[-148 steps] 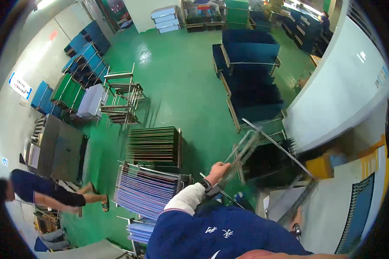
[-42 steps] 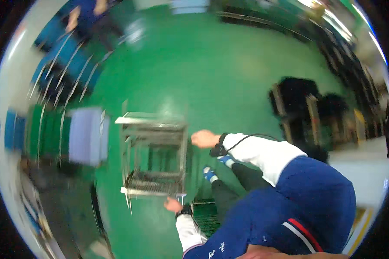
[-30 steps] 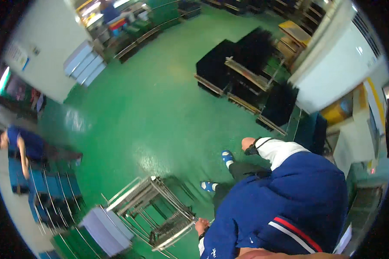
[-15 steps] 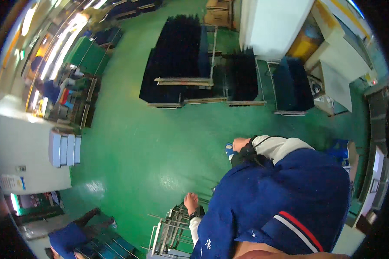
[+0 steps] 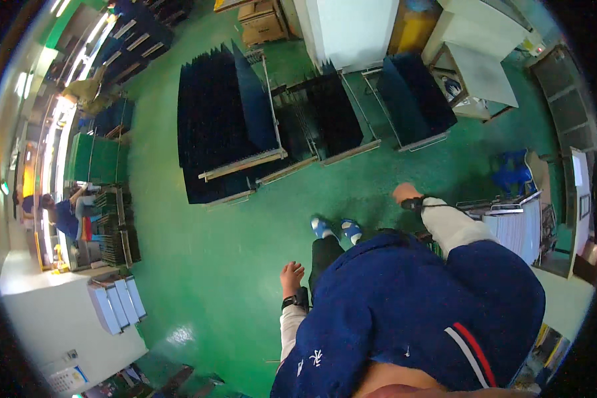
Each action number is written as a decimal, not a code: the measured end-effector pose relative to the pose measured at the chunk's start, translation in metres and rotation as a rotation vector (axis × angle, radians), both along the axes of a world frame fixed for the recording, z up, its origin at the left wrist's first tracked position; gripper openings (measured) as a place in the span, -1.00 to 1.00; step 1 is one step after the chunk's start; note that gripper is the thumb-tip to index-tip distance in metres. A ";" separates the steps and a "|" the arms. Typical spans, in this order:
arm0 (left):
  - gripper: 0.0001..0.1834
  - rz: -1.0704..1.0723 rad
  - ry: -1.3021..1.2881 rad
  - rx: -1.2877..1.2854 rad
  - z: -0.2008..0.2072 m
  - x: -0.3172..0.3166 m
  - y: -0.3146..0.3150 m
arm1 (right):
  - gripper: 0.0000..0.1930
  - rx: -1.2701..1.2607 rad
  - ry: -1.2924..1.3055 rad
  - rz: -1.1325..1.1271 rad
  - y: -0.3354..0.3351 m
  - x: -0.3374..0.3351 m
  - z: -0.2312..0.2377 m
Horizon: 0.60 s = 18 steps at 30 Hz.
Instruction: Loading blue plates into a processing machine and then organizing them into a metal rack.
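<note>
My left hand [image 5: 292,280] hangs over the green floor [image 5: 225,255], with its fingers loosely apart and nothing in them. A dark watch [image 5: 292,302] sits on that wrist. Out to the right, my right hand [image 5: 406,193] is held away from my body and touches nothing I can see. Its fingers are too small and blurred to show whether they are closed. A black band [image 5: 412,204] circles the right wrist. My feet in blue and white slippers [image 5: 322,227] show between the two hands.
Wheeled racks of upright dark panels [image 5: 219,126] stand ahead, beside a white pillar [image 5: 343,33]. A white-topped table [image 5: 479,74] is at far right. Stacked white sheets [image 5: 514,232] stand right of me. Another person [image 5: 66,215] works at left, near light-blue bins [image 5: 117,303].
My view has turned, so the racks sit further left and lower. My right hand has swung outward to the right. The metal rack beside my left hand has left the view.
</note>
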<state>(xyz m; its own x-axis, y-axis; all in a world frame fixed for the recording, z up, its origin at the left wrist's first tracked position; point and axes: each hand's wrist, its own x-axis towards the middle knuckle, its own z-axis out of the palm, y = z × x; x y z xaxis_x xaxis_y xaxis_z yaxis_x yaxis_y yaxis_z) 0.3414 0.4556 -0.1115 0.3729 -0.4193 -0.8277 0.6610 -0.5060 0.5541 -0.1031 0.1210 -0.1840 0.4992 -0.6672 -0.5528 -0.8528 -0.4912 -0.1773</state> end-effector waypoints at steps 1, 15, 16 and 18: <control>-0.63 -0.018 0.000 0.025 -0.006 0.008 -0.005 | -0.85 0.046 0.013 -0.018 0.013 -0.013 0.000; -0.67 -0.272 -0.179 -0.141 -0.040 0.162 -0.124 | -0.70 0.144 -0.378 0.017 -0.016 0.090 0.012; -0.66 -0.269 -0.202 -0.140 -0.042 0.167 -0.133 | -0.72 0.179 -0.418 -0.052 -0.025 0.112 0.019; -0.64 -0.168 -0.115 -0.077 -0.036 0.169 -0.160 | -0.75 0.345 -0.487 -0.434 -0.031 0.152 0.055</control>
<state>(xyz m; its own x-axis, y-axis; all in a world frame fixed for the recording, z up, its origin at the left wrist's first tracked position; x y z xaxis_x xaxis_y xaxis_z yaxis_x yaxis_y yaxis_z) 0.5106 0.2954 -0.1472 0.3825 -0.5441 -0.7467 0.5010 -0.5569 0.6625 0.0485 0.0897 -0.1286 0.4723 -0.6891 -0.5496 -0.7429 0.0244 -0.6690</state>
